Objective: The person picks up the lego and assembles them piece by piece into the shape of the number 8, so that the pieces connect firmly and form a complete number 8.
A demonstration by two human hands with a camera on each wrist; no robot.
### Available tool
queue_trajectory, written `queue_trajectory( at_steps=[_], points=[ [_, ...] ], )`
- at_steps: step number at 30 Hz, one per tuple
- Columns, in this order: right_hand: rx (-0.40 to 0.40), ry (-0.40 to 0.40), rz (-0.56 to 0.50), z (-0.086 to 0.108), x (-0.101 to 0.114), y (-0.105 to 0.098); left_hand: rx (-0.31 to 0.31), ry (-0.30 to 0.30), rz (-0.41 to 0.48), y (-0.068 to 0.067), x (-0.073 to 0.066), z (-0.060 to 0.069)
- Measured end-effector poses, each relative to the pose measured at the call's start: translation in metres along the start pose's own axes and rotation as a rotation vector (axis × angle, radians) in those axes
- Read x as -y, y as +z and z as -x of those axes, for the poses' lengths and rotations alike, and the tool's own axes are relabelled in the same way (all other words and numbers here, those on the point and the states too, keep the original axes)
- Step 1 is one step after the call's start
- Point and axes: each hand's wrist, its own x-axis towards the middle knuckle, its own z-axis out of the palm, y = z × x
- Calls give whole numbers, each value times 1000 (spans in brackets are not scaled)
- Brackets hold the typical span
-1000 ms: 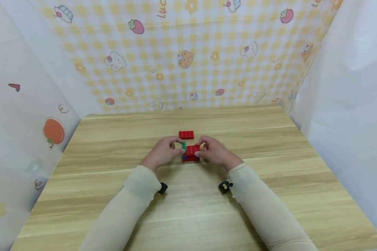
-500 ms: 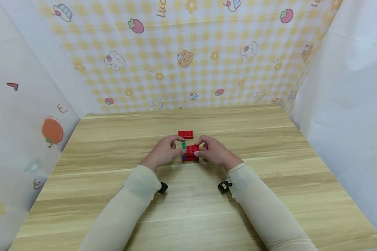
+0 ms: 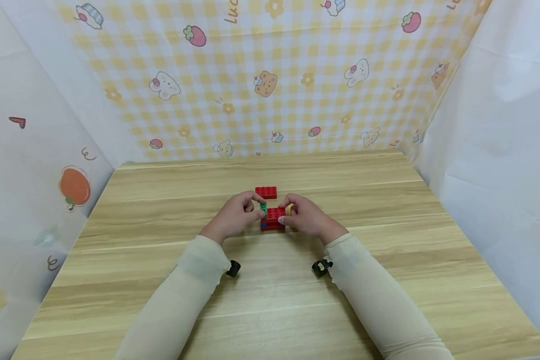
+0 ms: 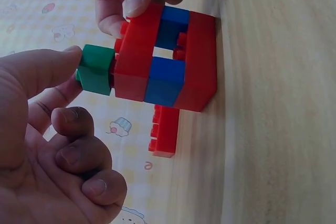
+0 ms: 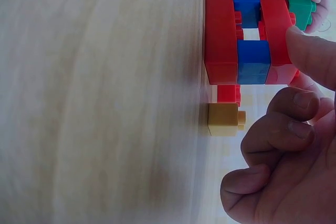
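Observation:
A block stack stands on the table: a red brick at the bottom (image 4: 202, 61), two blue blocks (image 4: 165, 81) (image 5: 253, 61) with a gap between them, and a red brick (image 3: 276, 214) on top. My left hand (image 3: 235, 216) pinches a green block (image 4: 96, 70) between thumb and index finger, at the left end of the upper red brick's studs. My right hand (image 3: 310, 218) grips the upper red brick by its right end, thumb on the near side and index finger on the far side.
Behind the stack lies a loose red brick (image 3: 266, 192) on the wooden table (image 3: 270, 310). A yellow block (image 5: 223, 119) stands beyond the stack, mostly hidden by my right hand in the head view. A patterned cloth (image 3: 297, 105) hangs along the table's back edge.
My left hand has shifted up very slightly, its index finger and thumb moving at the green block. My right hand and the stack look nearly unchanged.

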Motion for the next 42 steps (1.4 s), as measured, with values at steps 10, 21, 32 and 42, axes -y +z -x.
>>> queue_trajectory(
  at_steps=[10, 21, 32, 42],
  points=[
    [-2, 0, -3, 0, 0, 1, 11, 4, 25, -1, 3, -2],
    [4, -3, -19, 1, 2, 0, 26, 28, 51, -1, 9, -4],
    [9, -7, -24, 1, 2, -1, 28, 30, 58, -2, 11, -4],
    [13, -3, -30, 0, 1, -2, 3, 44, 55, 2, 14, -4]
  ],
)
